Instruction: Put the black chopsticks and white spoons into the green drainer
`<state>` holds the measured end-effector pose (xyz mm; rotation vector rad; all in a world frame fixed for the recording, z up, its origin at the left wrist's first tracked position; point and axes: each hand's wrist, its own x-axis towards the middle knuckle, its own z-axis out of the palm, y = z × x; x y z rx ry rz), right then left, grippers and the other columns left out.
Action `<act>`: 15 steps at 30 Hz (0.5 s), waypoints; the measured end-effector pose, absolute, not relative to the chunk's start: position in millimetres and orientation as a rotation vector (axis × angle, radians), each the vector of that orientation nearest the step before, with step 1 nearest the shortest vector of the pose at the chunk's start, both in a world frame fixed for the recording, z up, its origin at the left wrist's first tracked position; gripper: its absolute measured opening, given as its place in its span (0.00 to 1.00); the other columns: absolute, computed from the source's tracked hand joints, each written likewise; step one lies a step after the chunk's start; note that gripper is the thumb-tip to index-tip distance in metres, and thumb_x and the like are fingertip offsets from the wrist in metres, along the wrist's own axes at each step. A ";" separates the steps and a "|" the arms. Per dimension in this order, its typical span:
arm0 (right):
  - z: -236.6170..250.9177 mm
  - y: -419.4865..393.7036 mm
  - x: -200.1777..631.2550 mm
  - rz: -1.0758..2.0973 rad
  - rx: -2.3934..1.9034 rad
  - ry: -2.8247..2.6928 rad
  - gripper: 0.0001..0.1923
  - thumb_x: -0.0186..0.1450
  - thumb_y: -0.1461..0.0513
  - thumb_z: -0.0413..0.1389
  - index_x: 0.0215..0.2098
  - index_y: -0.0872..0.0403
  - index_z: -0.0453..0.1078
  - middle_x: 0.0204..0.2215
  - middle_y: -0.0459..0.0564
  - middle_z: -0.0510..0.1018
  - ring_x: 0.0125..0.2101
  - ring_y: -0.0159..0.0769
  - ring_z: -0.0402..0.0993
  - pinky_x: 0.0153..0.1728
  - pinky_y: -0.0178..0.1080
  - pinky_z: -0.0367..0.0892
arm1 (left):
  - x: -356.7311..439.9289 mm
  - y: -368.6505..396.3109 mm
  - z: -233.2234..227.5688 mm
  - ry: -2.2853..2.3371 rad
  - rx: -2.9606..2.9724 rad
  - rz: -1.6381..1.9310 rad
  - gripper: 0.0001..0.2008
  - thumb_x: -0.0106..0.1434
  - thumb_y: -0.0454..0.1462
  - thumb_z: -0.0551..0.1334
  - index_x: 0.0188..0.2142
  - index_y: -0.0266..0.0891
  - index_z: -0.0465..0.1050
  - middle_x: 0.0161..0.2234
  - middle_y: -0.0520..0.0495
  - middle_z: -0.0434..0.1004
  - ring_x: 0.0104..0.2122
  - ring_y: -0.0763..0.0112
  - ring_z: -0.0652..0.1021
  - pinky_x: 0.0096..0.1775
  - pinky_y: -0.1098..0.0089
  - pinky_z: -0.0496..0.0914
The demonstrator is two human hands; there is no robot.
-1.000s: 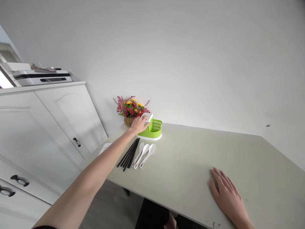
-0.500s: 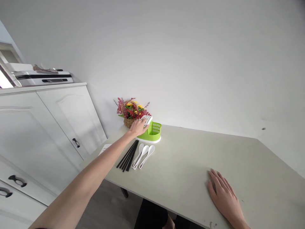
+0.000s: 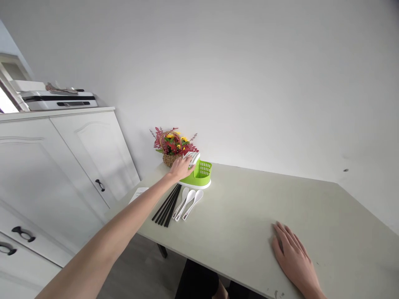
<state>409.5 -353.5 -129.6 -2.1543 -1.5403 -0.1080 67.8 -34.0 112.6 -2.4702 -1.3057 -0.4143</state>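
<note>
My left hand (image 3: 182, 168) is stretched out to the far-left corner of the tabletop (image 3: 249, 216), fingers curled over the white slatted part (image 3: 192, 157) on the near-left end of the green cutlery holder (image 3: 200, 173). I cannot tell whether the grip is fully closed. The holder sits on a white base, and its green basket end has a mesh wall. What is inside it cannot be seen from here.

Just behind the holder stands a small wicker basket (image 3: 170, 159) filled with red and yellow flowers (image 3: 173, 142), against the wall.

In front of the holder, loose on the tabletop: a bundle of black chopsticks (image 3: 167, 204) and, just beside them, three white spoons (image 3: 188, 203), bowls toward the holder. The spoon handles carry small marks too tiny to read.

My right hand (image 3: 294, 261) lies flat, palm down and fingers spread, on the near right of the tabletop, well apart from everything, holding nothing.

A white cabinet (image 3: 62, 166) stands to the left, with a white-and-black appliance (image 3: 57, 101) on top. No legible writing.
</note>
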 end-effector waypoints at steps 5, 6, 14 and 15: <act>-129.5 -353.8 408.9 -0.115 -2.160 -1.535 0.33 0.74 0.48 0.38 0.69 0.55 0.62 0.70 0.49 0.63 0.71 0.46 0.53 0.70 0.55 0.54 | 67.5 -33.1 109.0 -1.284 -2.453 -0.433 0.23 0.74 0.48 0.51 0.59 0.38 0.68 0.54 0.35 0.78 0.51 0.46 0.78 0.52 0.54 0.70; -129.4 -353.8 408.7 -0.115 -2.162 -1.533 0.33 0.74 0.48 0.38 0.69 0.55 0.63 0.70 0.50 0.63 0.71 0.46 0.53 0.70 0.55 0.54 | 67.4 -33.1 108.5 -1.282 -2.458 -0.439 0.23 0.74 0.48 0.51 0.59 0.37 0.68 0.55 0.35 0.78 0.51 0.46 0.78 0.52 0.54 0.70; -129.5 -353.7 407.6 -0.126 -2.146 -1.524 0.32 0.74 0.49 0.39 0.69 0.55 0.62 0.70 0.49 0.64 0.71 0.46 0.54 0.70 0.54 0.54 | 67.3 -32.9 106.3 -1.305 -2.448 -0.433 0.23 0.74 0.48 0.52 0.61 0.38 0.67 0.59 0.36 0.75 0.53 0.47 0.77 0.54 0.55 0.69; -129.7 -353.6 407.7 -0.125 -2.148 -1.521 0.32 0.74 0.49 0.39 0.69 0.54 0.62 0.70 0.49 0.64 0.71 0.46 0.54 0.70 0.54 0.54 | 67.3 -32.3 105.8 -1.299 -2.442 -0.431 0.23 0.74 0.48 0.52 0.61 0.37 0.67 0.59 0.37 0.75 0.53 0.47 0.78 0.53 0.56 0.70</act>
